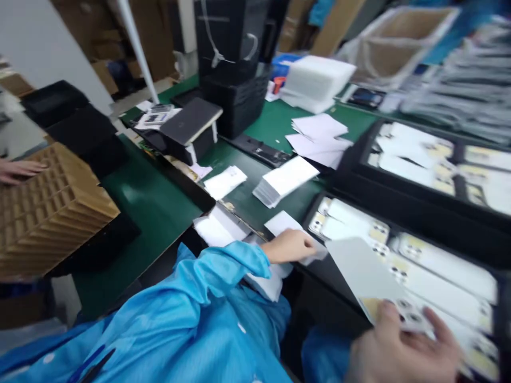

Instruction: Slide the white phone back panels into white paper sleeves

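Note:
My right hand grips a white phone back panel by its camera end, where round lens openings show between thumb and fingers. The panel tilts up above a black tray of similar white panels. To the left, my left hand is closed, fingers curled, on a thin white sheet that shows on both sides of it. The fingertips are partly hidden. Beside that hand, an open box with white paper sits at the bench edge. A stack of white sheets lies just beyond.
A second black tray of panels stands behind the first. Loose white papers, a white foam stack and black bins occupy the green bench. At left, another person's hand rests on a divided cardboard stack.

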`<act>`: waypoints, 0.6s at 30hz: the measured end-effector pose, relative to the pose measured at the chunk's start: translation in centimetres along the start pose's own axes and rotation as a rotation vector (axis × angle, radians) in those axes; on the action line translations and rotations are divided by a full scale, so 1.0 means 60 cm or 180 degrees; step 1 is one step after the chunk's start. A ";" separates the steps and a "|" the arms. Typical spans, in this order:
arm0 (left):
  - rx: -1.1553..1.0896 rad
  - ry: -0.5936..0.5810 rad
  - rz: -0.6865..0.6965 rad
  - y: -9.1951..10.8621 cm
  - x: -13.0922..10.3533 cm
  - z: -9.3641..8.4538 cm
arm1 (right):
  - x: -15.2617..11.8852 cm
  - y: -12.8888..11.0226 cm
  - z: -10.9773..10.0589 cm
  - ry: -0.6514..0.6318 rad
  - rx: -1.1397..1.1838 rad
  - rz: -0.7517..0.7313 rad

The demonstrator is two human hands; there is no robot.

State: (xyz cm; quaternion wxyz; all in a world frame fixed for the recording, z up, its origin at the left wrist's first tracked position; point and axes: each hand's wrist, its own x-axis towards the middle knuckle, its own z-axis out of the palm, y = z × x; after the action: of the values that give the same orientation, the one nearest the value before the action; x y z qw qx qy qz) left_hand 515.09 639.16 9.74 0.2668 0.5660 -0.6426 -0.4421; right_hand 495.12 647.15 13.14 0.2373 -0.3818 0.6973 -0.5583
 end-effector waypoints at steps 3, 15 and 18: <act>0.0165 0.0197 0.0062 -0.001 0.005 0.009 | 0.007 0.025 -0.003 0.0345 -0.0156 -0.0075; 0.0911 0.0671 0.0576 -0.003 0.031 0.048 | -0.009 0.022 -0.029 0.0024 0.0253 0.0191; 0.1134 0.0672 0.0752 -0.002 0.028 0.057 | -0.007 0.019 -0.038 0.0015 0.0298 0.0259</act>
State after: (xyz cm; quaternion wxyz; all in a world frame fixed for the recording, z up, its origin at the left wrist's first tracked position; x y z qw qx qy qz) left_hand 511.91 638.48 7.77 0.2783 0.5682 -0.7408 -0.2259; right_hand 493.34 648.96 12.62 0.2757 -0.3403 0.6859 -0.5811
